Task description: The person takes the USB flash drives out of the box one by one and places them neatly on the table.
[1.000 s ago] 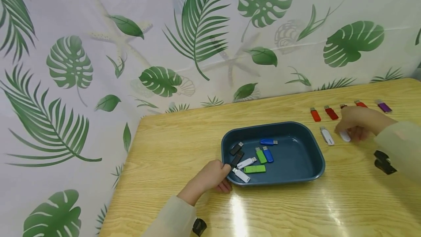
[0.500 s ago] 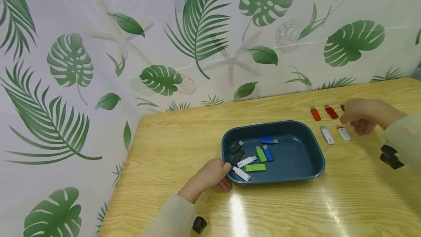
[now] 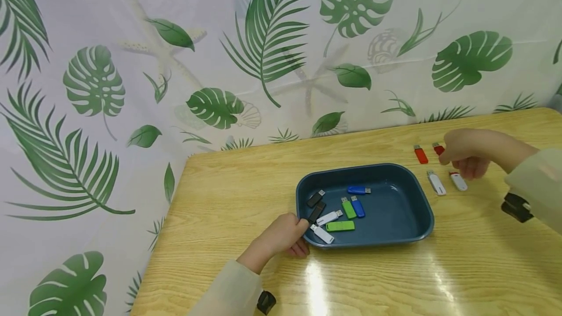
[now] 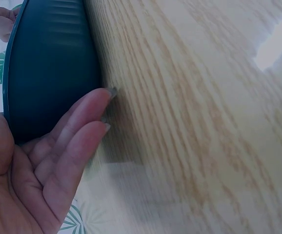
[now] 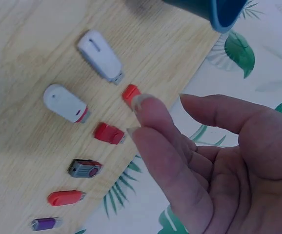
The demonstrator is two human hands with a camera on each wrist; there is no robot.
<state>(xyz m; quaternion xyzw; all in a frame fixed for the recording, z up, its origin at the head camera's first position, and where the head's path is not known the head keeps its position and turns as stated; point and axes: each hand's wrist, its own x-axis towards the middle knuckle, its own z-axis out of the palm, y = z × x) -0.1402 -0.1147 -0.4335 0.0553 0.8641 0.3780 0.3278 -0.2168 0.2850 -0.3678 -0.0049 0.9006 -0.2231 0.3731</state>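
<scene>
My left hand grips the near left corner of a dark blue tray, thumb at the rim and fingers against the outer wall. In the tray lie USB sticks: black, white, green and blue ones. My right hand hovers right of the tray, by a dark red USB stick. Its thumb and fingertips stand apart with nothing between them in the right wrist view. Nearby lie a bright red stick, a plain white one and a white-and-red one.
In the right wrist view a grey-and-red stick, another red stick and a purple stick continue the row. A leaf-patterned cloth hangs behind the wooden table.
My right hand has left the white-and-red stick, rising a little and shifting left toward the dark red stick. The left hand and the tray have stayed put.
</scene>
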